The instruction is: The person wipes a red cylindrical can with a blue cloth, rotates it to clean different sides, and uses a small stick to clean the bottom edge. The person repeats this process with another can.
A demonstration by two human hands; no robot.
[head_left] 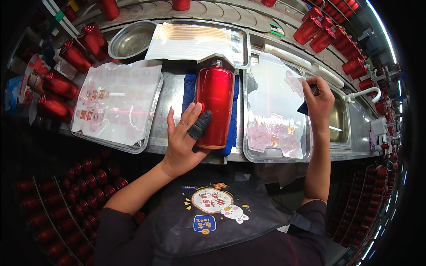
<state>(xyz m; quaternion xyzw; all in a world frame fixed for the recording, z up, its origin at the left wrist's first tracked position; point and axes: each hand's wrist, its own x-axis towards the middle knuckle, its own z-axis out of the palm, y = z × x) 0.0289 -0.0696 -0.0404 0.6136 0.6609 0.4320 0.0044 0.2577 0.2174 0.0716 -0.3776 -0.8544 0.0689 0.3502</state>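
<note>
A glossy red bottle (215,106) lies on a blue towel (232,133), its neck against a dark fixture (215,59) at the far end. My left hand (184,139) rests against the bottle's lower left side, fingers apart, a dark wrap on one finger. My right hand (319,99) pinches the edge of a thin translucent decal (294,82) over the right tray. A dark blue flat piece (303,108), perhaps a scraper, shows under that hand. Below, several wet decals (274,133) with gold marks lie on a white sheet (268,89) in the metal tray (245,133).
At left, a second tray (109,146) bears printed decal sheets (116,99). Behind stand a metal bowl (132,40) and striped sheets (189,41) on another tray. Red bottles (60,83) crowd the left; others ride a conveyor (213,11). A sink (337,128) is at right.
</note>
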